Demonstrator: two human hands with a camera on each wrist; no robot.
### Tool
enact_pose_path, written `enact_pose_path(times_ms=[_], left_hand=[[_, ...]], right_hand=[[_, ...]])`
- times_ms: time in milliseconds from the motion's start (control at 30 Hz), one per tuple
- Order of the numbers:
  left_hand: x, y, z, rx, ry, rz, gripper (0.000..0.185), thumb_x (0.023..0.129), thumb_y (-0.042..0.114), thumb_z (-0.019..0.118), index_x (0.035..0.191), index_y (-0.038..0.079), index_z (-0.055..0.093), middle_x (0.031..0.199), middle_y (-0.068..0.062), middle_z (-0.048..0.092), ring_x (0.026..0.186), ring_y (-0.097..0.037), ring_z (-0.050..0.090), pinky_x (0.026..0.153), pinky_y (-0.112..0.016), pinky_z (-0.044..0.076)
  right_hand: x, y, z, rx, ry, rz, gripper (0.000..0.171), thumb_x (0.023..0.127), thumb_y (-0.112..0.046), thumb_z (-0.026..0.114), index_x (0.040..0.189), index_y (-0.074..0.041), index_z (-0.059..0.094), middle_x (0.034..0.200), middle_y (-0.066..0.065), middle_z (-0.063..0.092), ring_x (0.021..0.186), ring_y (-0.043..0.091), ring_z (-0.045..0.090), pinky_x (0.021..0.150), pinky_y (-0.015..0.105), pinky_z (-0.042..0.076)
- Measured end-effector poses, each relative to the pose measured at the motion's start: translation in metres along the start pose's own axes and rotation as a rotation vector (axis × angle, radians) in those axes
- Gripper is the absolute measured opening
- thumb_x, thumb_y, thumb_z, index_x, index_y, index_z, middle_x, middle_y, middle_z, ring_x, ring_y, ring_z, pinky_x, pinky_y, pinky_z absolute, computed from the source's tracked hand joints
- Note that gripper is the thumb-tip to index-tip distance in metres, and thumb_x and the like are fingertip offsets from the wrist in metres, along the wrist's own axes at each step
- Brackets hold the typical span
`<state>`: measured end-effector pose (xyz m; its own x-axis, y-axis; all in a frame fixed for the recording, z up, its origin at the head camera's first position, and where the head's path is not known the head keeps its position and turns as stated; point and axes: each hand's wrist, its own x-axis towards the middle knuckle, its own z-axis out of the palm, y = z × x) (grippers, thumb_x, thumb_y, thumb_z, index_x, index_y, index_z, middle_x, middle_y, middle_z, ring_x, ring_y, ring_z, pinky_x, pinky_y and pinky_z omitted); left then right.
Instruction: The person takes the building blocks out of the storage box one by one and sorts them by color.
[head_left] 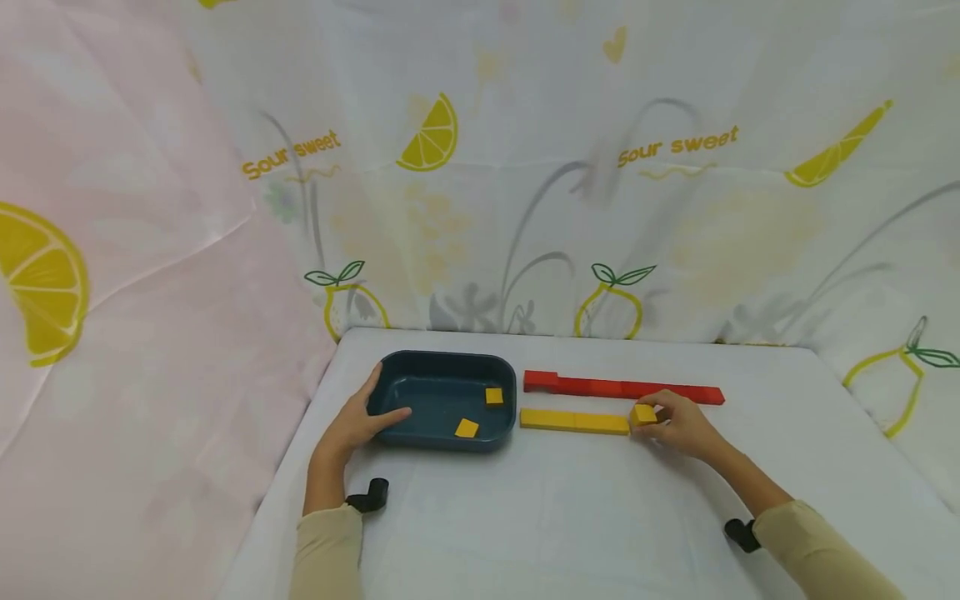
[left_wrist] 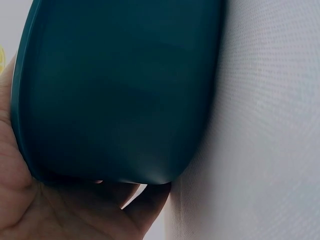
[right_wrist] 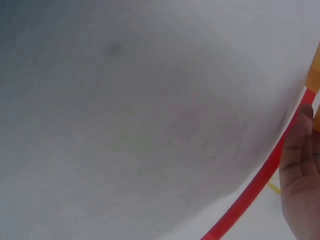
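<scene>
My left hand (head_left: 354,427) grips the left end of a dark blue rectangular dish (head_left: 450,445), its thumb over the rim. In the left wrist view, the palm and fingers wrap around the outside of the dish wall (left_wrist: 120,95). Two yellow cubes (head_left: 493,397) lie inside the dish. Between thumb and fingers, my right hand (head_left: 684,427) pinches another yellow cube (head_left: 642,415), right at the right end of a row of yellow blocks (head_left: 573,422). Behind that stretches a longer row of red blocks (head_left: 592,387), with a taller piece at its left end.
White cloth covers the table (head_left: 525,517). A fabric curtain (head_left: 480,208) with lemon prints hangs along the back edge, and more fabric hangs at the left. A black wrist camera (head_left: 371,497) sits on the left wrist, another (head_left: 741,535) on the right.
</scene>
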<state>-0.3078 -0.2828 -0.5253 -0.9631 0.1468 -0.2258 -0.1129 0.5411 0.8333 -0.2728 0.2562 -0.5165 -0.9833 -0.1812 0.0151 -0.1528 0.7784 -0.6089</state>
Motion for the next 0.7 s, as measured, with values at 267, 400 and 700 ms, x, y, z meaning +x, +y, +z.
enact_pose_path(times_ms=[267,400,700], left_hand=[[0.0,-0.001,-0.001,-0.023,-0.004,0.01,0.11,0.083,0.048,0.076,0.158,0.039,-0.004,0.168,-0.009,-0.001,0.153,-0.039,-0.001,0.119,-0.066,0.011],[0.0,0.001,-0.002,-0.026,-0.001,0.009,0.11,0.083,0.047,0.076,0.158,0.039,-0.004,0.168,-0.009,-0.001,0.153,-0.039,-0.001,0.119,-0.066,0.011],[-0.001,0.0,-0.003,-0.013,-0.007,0.002,0.111,0.082,0.049,0.076,0.158,0.039,-0.005,0.168,-0.009,-0.001,0.153,-0.04,0.0,0.118,-0.067,0.012]], right_hand=[[0.004,0.003,-0.002,0.026,-0.065,0.024,0.047,0.078,-0.03,0.084,0.115,-0.006,0.068,0.105,0.007,0.066,0.095,0.023,0.059,0.075,0.019,0.053],[0.007,0.008,-0.004,0.072,-0.09,0.086,0.047,0.079,-0.029,0.084,0.117,-0.006,0.067,0.105,0.007,0.065,0.096,0.023,0.058,0.075,0.021,0.054],[0.007,0.01,0.008,0.072,-0.099,0.071,0.046,0.078,-0.032,0.084,0.114,-0.008,0.069,0.1,0.004,0.063,0.092,0.021,0.054,0.072,0.019,0.051]])
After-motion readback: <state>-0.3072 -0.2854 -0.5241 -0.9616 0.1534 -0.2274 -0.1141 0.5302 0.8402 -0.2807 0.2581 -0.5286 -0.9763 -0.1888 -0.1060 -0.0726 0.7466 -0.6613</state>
